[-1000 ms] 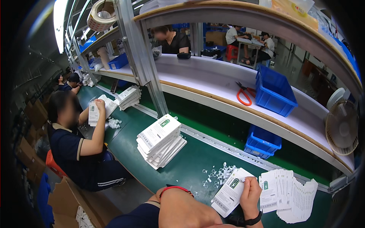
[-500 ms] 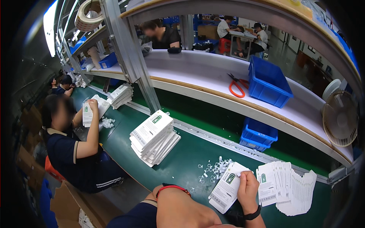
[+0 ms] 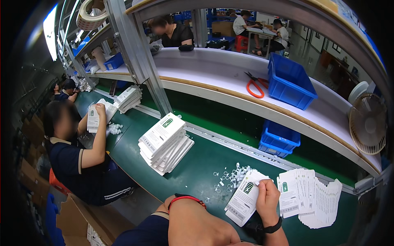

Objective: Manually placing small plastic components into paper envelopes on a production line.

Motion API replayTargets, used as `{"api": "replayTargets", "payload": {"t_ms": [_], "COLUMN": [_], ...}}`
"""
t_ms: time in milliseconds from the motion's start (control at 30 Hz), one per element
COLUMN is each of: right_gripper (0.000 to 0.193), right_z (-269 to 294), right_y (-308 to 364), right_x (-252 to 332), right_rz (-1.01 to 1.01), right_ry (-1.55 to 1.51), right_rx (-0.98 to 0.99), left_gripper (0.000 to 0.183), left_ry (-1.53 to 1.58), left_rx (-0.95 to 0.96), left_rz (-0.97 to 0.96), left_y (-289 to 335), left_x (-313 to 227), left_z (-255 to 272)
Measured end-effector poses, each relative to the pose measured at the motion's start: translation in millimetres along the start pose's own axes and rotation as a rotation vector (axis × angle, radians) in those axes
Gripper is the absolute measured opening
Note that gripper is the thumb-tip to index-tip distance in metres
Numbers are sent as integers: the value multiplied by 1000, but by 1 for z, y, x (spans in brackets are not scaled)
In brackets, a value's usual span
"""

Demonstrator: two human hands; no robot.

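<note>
White package (image 3: 243, 197) pinched at top corner by right hand (image 3: 266, 198)

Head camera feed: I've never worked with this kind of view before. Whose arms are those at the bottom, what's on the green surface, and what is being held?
This is one wide fisheye view from a camera on the worker's head, looking down, so straight shelves look bent. The arms rising from the lower edge are the wearer's own. The right hand pinches the top of a flat white packet over the green belt. The left hand is hidden behind the forearm with a red wristband. On the belt lie small white clips, a fanned row of white packets to the right and a stack of white packets to the left. The seated person at left is a co-worker.
</note>
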State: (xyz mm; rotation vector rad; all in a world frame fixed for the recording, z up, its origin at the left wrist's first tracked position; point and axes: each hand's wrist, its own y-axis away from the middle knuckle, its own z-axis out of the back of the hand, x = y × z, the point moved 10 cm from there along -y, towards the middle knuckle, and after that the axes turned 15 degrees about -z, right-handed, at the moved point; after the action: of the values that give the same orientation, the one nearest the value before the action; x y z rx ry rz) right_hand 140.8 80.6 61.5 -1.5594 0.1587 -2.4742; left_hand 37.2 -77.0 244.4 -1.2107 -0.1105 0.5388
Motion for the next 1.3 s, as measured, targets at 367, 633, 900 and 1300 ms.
{"api": "replayTargets", "payload": {"t_ms": [367, 633, 900, 1300], "right_gripper": [13, 14, 15, 16], "right_z": [3, 2, 0, 1], "right_y": [2, 1, 1, 1], "right_x": [0, 0, 5, 0], "right_rz": [6, 10, 18, 4], "right_ry": [-15, -23, -17, 0], "right_rx": [-12, -10, 8, 9], "left_gripper": [35, 36, 36, 37], "left_ry": [-15, -15, -6, -15], "left_rx": [43, 41, -9, -11], "left_rz": [21, 14, 3, -3], "left_y": [-5, -5, -4, -7], "left_x": [-10, -5, -1, -2], "left_z": [-1, -3, 0, 2]}}
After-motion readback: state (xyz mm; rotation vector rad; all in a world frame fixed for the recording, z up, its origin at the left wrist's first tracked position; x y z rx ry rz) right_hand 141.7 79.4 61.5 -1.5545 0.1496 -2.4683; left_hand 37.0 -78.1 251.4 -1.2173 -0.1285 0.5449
